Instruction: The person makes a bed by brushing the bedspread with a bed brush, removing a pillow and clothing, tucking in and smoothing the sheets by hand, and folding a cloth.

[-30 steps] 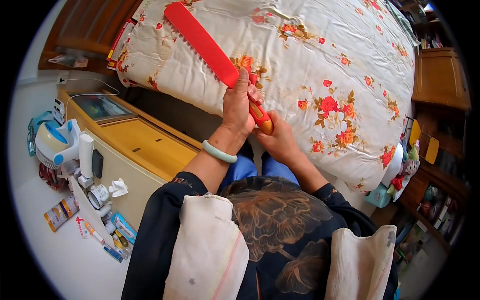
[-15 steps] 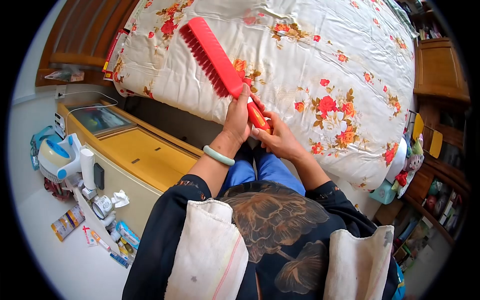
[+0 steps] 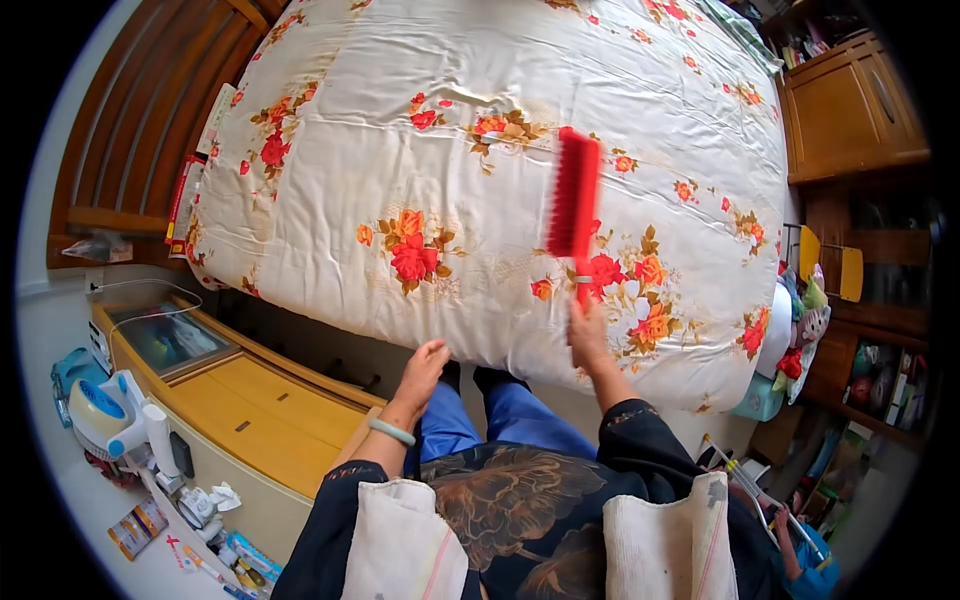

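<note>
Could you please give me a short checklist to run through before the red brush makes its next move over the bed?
1. Brush secured: the right hand is wrapped around the handle of the red brush. Ok.
2. Bristles facing down: the bristles point sideways, toward the picture's left, rather than straight down at the floral sheet. Not ok, if a sweep is meant.
3. Brush touching the sheet: its height above the cloth is unclear from this view. Cannot tell.
4. Left hand out of the way: the left hand is apart from the brush, near the bed's near edge, with nothing visibly held. Ok.
5. Sheet smooth: creases show across it. Not ok.
</note>
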The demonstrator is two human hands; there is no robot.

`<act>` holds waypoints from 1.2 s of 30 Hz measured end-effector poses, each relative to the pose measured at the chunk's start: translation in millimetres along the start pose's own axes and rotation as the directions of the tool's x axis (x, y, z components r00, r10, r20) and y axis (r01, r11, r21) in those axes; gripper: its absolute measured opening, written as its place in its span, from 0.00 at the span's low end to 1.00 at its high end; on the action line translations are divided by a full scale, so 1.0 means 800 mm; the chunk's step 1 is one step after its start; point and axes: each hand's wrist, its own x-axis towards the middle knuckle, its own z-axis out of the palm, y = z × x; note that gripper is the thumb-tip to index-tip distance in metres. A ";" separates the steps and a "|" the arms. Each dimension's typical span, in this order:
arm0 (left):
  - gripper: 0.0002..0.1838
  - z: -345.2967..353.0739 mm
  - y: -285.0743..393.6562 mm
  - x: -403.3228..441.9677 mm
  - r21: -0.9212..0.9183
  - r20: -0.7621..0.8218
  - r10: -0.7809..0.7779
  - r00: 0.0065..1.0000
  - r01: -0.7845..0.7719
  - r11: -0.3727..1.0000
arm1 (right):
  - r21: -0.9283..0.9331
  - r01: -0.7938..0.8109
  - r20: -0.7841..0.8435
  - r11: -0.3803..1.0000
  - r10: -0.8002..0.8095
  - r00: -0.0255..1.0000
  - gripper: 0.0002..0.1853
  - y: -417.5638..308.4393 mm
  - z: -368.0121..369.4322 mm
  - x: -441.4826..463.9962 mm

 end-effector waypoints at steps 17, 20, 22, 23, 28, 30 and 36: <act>0.17 -0.119 -0.135 0.002 -0.281 -0.148 -0.304 0.941 0.255 0.925 | -0.497 0.291 0.581 0.818 0.065 0.812 0.12 -0.030 0.322 0.067; 0.18 -0.126 -0.116 0.002 -0.247 -0.135 -0.286 0.949 0.247 0.937 | -0.341 0.610 0.905 0.716 0.074 0.419 0.16 -0.020 0.445 -0.043; 0.17 -0.141 -0.120 0.008 -0.273 -0.257 -0.293 0.921 0.221 0.936 | -0.324 0.590 0.881 0.740 0.008 0.474 0.18 -0.037 0.457 -0.068; 0.19 -0.155 -0.130 0.016 -0.330 -0.278 -0.294 0.915 0.196 0.923 | -0.337 0.495 0.845 0.801 0.026 0.534 0.19 -0.040 0.445 -0.058; 0.31 -0.219 -0.114 0.086 0.060 -0.760 0.099 0.643 -0.082 0.995 | -0.341 0.123 0.280 0.932 -0.024 0.960 0.15 -0.062 0.270 0.097; 0.37 -0.266 -0.068 0.105 0.224 -0.790 0.195 0.581 -0.022 0.974 | -0.318 0.066 -0.076 0.946 -0.095 0.993 0.14 -0.060 0.171 0.163; 0.50 -0.398 -0.008 0.183 0.339 -0.813 0.263 0.520 0.056 0.939 | -0.205 -0.148 -0.405 0.968 0.054 0.913 0.11 -0.069 0.108 0.310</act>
